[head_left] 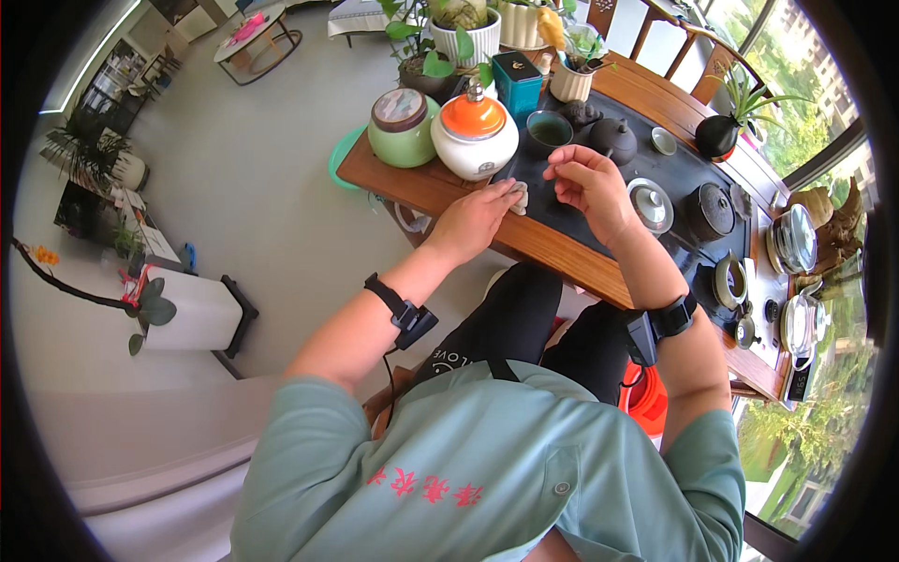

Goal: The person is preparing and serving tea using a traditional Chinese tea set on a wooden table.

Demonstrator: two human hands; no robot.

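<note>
My left hand lies at the near edge of the wooden tea table, its fingertips on a small crumpled pale cloth. Whether the fingers grip the cloth or only press it, I cannot tell. My right hand is raised over the dark tea tray, fingers curled and apart, with nothing seen in it. Beyond my left hand stand a white jar with an orange lid and a green jar. A dark bowl and a dark teapot are beyond my right hand.
A lidded white bowl, a dark lidded pot and a small cup stand on the tray. Glass pots line the right side. A teal tin and potted plants are at the back. A red bucket is under the table.
</note>
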